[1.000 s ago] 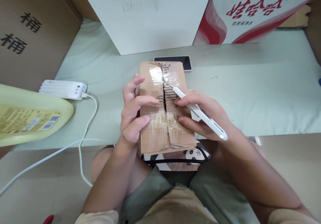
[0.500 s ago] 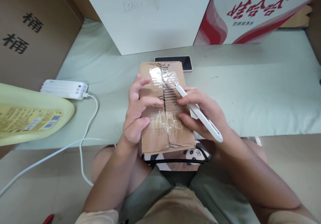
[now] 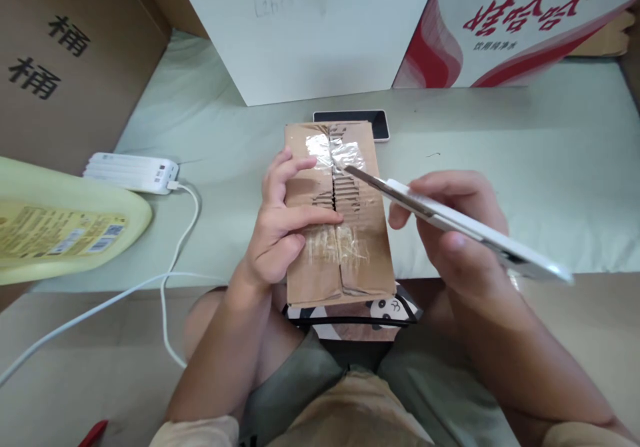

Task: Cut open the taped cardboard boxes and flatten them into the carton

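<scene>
Right hand has lifted off the box, fingers closed on the knife; left hand touches the box, fingers spread.

Carton: plain brown, with dark ridged stripes flanking the seam; its clear tape flashed silvery white. Knife showed white, its blade a dull brownish grey. Beneath lay a panda-print item, black and white against brown. Cloth: pale green throughout. Phone had a black face and a pale rim. Power bank and cable were both white. Bottle: pale yellow, its label a stronger yellow. Tall box was white; its neighbour carried red swooshes and red characters (the small line printed dark). Shorts read grey-green.
</scene>
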`<state>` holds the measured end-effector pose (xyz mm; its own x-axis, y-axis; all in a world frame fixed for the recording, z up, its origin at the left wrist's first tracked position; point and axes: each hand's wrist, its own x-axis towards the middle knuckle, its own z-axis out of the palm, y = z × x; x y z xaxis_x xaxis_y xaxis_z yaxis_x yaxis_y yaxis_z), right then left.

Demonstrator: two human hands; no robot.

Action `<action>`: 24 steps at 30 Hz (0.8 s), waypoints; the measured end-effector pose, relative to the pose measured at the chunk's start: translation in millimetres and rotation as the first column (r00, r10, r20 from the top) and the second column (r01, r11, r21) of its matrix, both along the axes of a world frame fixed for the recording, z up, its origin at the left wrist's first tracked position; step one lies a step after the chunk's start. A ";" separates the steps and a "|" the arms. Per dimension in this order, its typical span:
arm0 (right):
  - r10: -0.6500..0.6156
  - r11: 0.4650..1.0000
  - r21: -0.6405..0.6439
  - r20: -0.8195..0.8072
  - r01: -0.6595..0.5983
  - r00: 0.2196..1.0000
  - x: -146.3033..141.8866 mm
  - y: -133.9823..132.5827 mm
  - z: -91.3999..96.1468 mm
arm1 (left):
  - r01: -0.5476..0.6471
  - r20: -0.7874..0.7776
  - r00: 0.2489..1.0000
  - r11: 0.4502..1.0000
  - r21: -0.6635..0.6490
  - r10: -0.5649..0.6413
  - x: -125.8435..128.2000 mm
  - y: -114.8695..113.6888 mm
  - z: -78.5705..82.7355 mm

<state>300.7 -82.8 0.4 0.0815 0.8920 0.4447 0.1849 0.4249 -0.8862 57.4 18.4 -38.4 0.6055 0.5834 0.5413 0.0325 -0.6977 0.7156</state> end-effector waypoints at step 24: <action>0.198 0.949 -0.248 -0.016 -0.196 0.980 2.5 -0.2 12.5 | -0.032 0.013 0.999 0.999 0.019 0.032 1.9 -1.3 -2.0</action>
<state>303.2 -83.0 12.9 -0.1099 0.9719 0.2079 0.1283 0.2213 -0.9667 59.3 17.0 -40.4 0.5799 0.5919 0.5598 0.0465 -0.7101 0.7026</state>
